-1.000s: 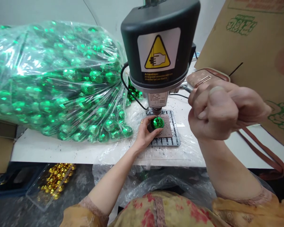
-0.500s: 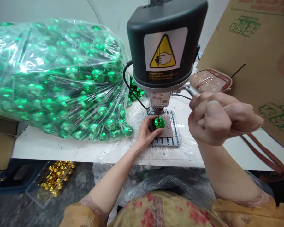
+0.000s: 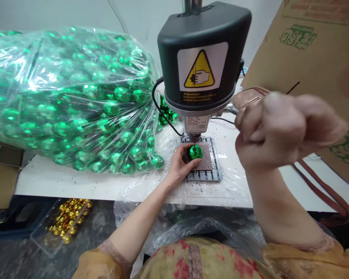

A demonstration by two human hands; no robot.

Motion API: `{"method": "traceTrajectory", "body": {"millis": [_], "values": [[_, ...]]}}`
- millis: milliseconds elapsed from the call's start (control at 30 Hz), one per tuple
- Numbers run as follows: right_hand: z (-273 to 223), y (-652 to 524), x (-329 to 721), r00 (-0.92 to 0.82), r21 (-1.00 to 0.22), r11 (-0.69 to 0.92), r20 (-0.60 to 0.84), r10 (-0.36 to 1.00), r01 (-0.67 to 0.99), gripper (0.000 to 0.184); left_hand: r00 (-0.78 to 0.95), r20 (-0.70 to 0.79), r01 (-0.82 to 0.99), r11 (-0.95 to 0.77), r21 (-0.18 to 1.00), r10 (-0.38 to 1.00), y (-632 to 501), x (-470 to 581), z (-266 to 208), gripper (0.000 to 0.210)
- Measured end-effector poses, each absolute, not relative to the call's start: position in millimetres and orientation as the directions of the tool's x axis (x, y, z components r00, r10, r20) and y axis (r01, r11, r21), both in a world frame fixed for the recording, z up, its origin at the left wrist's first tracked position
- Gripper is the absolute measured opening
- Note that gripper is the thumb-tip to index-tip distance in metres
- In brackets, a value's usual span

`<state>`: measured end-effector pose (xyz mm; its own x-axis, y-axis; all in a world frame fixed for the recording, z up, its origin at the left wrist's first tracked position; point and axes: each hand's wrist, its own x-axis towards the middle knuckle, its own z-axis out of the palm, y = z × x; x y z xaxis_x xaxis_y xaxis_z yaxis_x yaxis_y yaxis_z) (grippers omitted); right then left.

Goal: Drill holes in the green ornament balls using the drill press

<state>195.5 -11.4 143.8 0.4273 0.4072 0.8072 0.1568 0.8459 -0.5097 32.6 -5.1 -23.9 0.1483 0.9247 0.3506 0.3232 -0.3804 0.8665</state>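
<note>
A drill press (image 3: pixel 203 62) with a hand-warning sticker stands in front of me. Thumb and fingers of my left hand (image 3: pixel 180 162) hold a shiny green faceted ball (image 3: pixel 196 152) from its left side, right under the chuck (image 3: pixel 195 137). Beneath the ball lies a flat brownish board (image 3: pixel 207 161) on the slotted metal base (image 3: pixel 217 170). My right hand (image 3: pixel 276 133) is closed in a fist around the press's lever (image 3: pixel 230 109), whose grip is hidden inside the fingers. Whether the bit touches the ball I cannot tell.
A big clear plastic bag (image 3: pixel 75 97) of green balls fills the table's left. At right are a patterned purse (image 3: pixel 247 97), its brown strap (image 3: pixel 322 190) and a cardboard box (image 3: pixel 308 66). Dark shavings dot the white table (image 3: pixel 84 186). Below left, a clear bin (image 3: pixel 50 248) holds gold balls (image 3: pixel 71 217).
My right fist has risen and come closer to me with the lever. The camera view has shifted slightly. My left hand stays on the green ball in the same place.
</note>
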Motion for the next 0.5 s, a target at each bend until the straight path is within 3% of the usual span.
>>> {"method": "traceTrajectory", "body": {"millis": [67,167,267,333,400,467,500], "values": [[163.9,-9.0,194.2,0.496,-0.459,0.879,0.798,0.343,0.131,0.044,0.120,0.334,0.301,-0.355,0.885,0.935,-5.5,34.4,-21.4,0.052],[183.6,-0.5,195.2,0.431,-0.484,0.870,0.808,0.402,0.097,0.042,0.018,0.335,0.320,-0.323,0.891,0.942,-16.5,35.9,-12.5,0.048],[189.1,2.6,194.8,0.419,-0.540,0.832,0.789,0.449,0.126,0.047,-0.010,0.447,0.415,-0.403,0.816,0.895,-49.5,32.9,-1.4,0.044],[188.7,1.3,192.6,0.441,-0.559,0.819,0.772,0.458,0.129,0.048,0.188,0.582,0.401,-0.603,0.690,0.791,-81.4,28.0,0.2,0.046],[187.3,0.2,190.4,0.471,-0.563,0.820,0.755,0.456,0.109,0.047,0.471,0.660,0.319,-0.810,0.492,0.586,-113.1,21.0,-8.2,0.047],[185.6,0.6,190.2,0.489,-0.547,0.834,0.749,0.447,0.075,0.046,0.715,0.561,0.297,-0.908,0.294,0.416,-137.2,12.5,-27.2,0.041],[184.7,1.3,190.9,0.485,-0.538,0.840,0.753,0.445,0.065,0.045,0.807,0.443,0.318,-0.919,0.232,0.391,-145.1,8.0,-39.2,0.037]]}}
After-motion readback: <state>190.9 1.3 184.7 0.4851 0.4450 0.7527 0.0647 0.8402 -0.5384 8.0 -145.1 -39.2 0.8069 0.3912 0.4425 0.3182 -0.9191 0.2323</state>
